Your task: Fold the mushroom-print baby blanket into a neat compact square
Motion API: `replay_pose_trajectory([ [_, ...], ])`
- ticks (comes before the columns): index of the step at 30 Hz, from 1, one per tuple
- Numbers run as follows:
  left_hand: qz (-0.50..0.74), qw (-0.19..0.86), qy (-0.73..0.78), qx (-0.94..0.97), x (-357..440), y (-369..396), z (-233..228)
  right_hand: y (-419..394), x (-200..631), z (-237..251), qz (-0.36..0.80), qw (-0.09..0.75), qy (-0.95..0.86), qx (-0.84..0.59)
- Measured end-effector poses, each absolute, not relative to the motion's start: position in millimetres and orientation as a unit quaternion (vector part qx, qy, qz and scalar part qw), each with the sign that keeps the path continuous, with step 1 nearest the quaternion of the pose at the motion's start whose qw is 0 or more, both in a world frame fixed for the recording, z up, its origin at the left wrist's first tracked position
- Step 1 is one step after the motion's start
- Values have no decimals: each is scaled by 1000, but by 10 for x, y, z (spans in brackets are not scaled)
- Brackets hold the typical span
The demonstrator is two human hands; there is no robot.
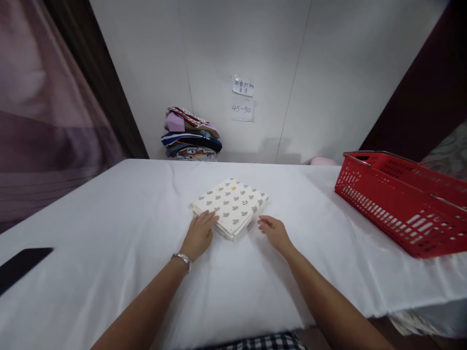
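Observation:
A folded cream cloth (231, 201) with grey mouse-head shapes and a few small coloured marks lies flat on the white-covered table (120, 218), one corner towards me. My left hand (199, 236), with a silver bracelet at the wrist, rests its outstretched fingers on the cloth's near left edge. The thumb side is partly hidden. My right hand (276, 234) is just off the near right edge of the cloth, holding nothing, its fingers loosely bent and apart from the fabric.
A red plastic basket (386, 204) with metal handles stands on the right. Folded textiles (191, 133) are stacked beyond the far edge, against the wall. A black flat object (24, 265) lies at the left. Two paper notes (243, 99) are stuck to the wall.

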State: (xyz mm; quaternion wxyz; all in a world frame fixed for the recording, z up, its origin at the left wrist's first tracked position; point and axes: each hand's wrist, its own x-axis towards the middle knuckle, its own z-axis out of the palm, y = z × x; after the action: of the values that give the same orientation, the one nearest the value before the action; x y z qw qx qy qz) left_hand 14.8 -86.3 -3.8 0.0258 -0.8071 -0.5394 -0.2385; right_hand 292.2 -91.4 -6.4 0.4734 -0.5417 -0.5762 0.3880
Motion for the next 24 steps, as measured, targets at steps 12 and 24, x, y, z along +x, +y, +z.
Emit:
replay_pose_trajectory([
  [12,-298,-36,-517,-802,348,-1134,-60,-778,2581,38,187,448,-771,-413],
  [24,-339,-61,-462,-817,609,-1108,-37,-917,2558,1,131,406,-818,-385],
])
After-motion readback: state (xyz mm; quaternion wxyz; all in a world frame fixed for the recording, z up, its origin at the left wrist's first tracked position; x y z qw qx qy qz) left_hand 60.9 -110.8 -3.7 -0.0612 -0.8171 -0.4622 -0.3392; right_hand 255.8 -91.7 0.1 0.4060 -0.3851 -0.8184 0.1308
